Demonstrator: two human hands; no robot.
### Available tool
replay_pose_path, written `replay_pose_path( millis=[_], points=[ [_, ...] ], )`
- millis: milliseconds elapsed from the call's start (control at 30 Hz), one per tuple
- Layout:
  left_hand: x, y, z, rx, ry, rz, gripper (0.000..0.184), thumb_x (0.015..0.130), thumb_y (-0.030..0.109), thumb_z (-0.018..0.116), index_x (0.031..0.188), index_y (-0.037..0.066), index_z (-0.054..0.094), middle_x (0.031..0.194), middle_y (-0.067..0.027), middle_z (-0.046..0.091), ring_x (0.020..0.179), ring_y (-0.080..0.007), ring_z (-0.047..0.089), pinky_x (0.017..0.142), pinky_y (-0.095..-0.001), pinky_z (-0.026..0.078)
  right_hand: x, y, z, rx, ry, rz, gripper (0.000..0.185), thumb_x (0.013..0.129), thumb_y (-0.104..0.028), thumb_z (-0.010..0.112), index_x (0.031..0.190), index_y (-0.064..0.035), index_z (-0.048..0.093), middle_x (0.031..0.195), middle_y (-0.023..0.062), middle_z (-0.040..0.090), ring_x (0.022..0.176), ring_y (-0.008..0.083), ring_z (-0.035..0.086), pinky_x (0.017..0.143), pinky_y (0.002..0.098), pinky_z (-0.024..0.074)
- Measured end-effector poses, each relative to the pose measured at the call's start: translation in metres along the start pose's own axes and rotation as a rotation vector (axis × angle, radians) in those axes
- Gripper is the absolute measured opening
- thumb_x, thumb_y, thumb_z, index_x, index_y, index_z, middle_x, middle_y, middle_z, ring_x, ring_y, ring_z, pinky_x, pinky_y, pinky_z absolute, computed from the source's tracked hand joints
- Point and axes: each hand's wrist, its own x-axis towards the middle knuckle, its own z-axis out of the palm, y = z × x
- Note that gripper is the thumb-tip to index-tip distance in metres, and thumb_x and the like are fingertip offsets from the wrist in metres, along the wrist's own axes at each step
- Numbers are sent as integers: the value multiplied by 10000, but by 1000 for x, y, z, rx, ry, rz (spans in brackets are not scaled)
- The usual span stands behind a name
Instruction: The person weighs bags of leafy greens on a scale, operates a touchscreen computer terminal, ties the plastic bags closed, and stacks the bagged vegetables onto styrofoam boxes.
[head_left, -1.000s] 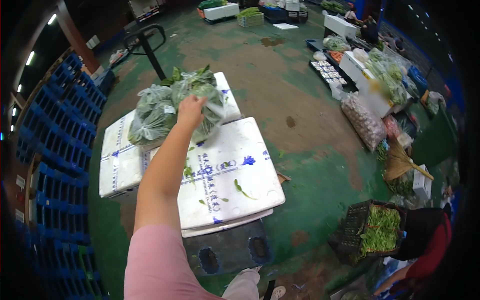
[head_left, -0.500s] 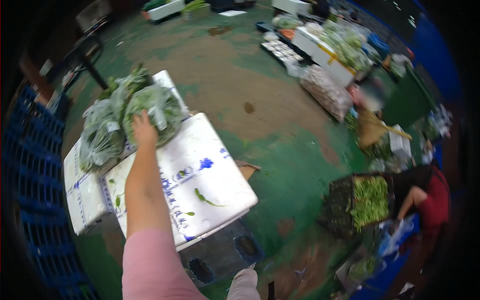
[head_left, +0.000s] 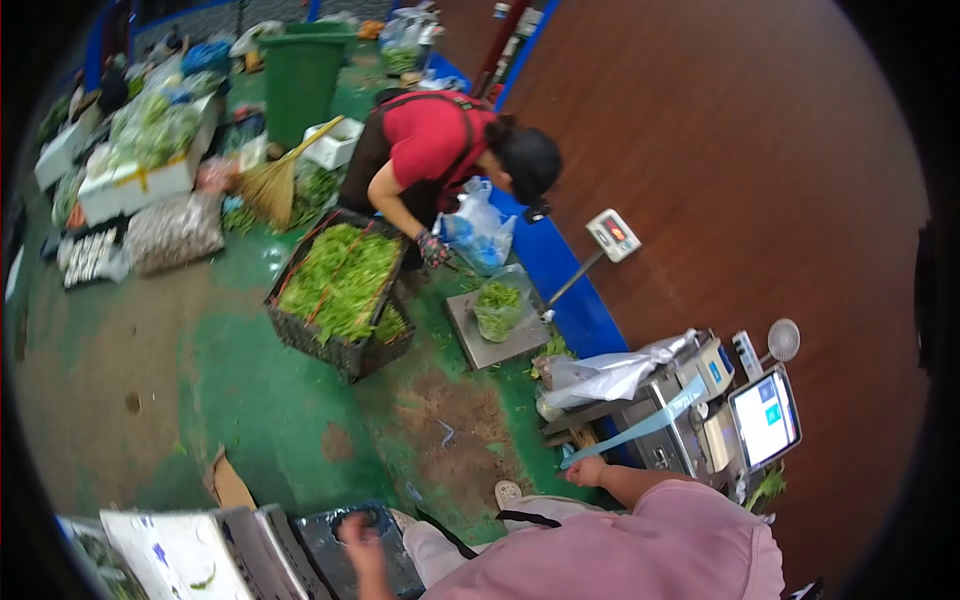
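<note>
My left hand [head_left: 362, 545] is over the dark platform beside a white foam box [head_left: 180, 560]. Motion smears its fingers, so their position is unclear. Near the scale and label printer stand, my right hand [head_left: 587, 471] has its fingers curled, at the lower end of a pale blue paper strip [head_left: 640, 428]. Whether it grips that strip cannot be made out. The strip slopes down from the printer [head_left: 714, 372]. A lit touchscreen [head_left: 767, 415] stands to the right of it.
A co-worker in a red shirt [head_left: 425, 130] bends by a black crate of leafy greens [head_left: 340, 280]. A floor scale [head_left: 490, 345] bears a bag of greens [head_left: 499, 310]. A broom [head_left: 268, 190], a green bin [head_left: 300, 85] and foam boxes [head_left: 135, 190] stand farther off.
My view has swung right, from the stacked foam boxes toward the scales. My left hand has left the bagged greens. My right hand has come into view near the printer.
</note>
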Motion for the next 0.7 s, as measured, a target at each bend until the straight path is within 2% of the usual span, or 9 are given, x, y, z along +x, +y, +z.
replay_pose_path(
  millis=[33,100,133,233,300,400,500,633,700],
  points=[
    [-18,-28,48,-34,-144,155,377,638,-36,538,1004,53,531,967,-102,518,875,-236,516,786,-316,415,-10,13,-6,-42,28,-12,195,700,-250,553,810,-115,640,706,79,618,606,214,585,606,318,471],
    [-27,46,86,66,-663,-18,359,660,5,588,1011,74,559,951,-114,548,899,-231,540,757,-321,438,-21,48,-17,-64,133,-2,203,701,-270,554,804,-118,639,721,100,619,627,238,589,620,336,473],
    [-30,54,106,47,-726,-2,338,679,34,601,1013,66,564,956,-126,555,859,-219,565,715,-315,460,-26,69,-20,-42,202,23,206,702,-279,552,802,-120,638,719,107,616,636,250,590,622,344,472],
    [-8,44,138,201,-782,-32,256,708,53,588,964,49,594,899,-129,590,772,-215,593,671,-298,476,-19,144,-25,-48,439,82,215,714,-307,532,762,-122,631,745,126,611,697,292,588,640,376,467],
    [17,59,159,339,-688,-1,194,720,70,589,910,40,619,826,-128,616,720,-216,606,651,-292,477,-11,196,-38,258,573,325,209,717,-277,520,751,-93,613,789,159,595,754,323,571,662,403,455],
    [34,153,230,496,-666,145,161,724,115,605,863,39,636,769,-137,625,688,-220,614,629,-292,473,1,275,-63,424,947,385,152,722,-189,526,794,-75,596,735,143,598,697,319,570,641,388,456],
    [24,262,353,723,-762,342,170,729,173,618,843,50,640,762,-154,610,677,-239,614,609,-304,467,17,343,-78,735,1045,383,117,755,-138,503,775,-47,573,718,136,588,654,270,569,606,348,450],
    [-13,340,560,632,-1006,667,142,740,160,597,833,60,635,760,-153,599,693,-302,587,598,-340,458,10,381,-70,970,1014,235,98,770,-120,513,763,-34,560,679,94,575,613,176,552,570,300,435],
    [-35,366,665,378,-1154,820,173,749,124,585,909,66,617,822,-160,598,736,-297,582,641,-337,457,-2,388,-58,1054,955,200,88,772,-113,522,772,-33,558,675,71,571,607,135,538,560,281,428]
  ],
)
